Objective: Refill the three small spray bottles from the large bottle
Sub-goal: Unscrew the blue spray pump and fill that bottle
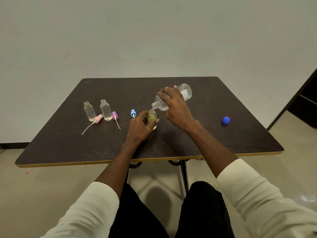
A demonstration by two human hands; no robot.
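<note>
Hands work mid-table (240,138): right hand (176,107) grips the tipped big bottle (186,93), its mouth over a small bottle (152,118) pinched by the left hand (140,127). Two small bottles (97,110) stand far left.

Lg clear bottle (173,97) tipped, neck over upright yellowish sm bottle (152,120)

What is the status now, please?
Right hand tilts large bottle over small bottle. Left hand steadies it. Two bottles wait uncapped. Nothing in the way.

Clear glossy plastic bottles (106,110); dark matt wood-grain table (223,140)
</note>
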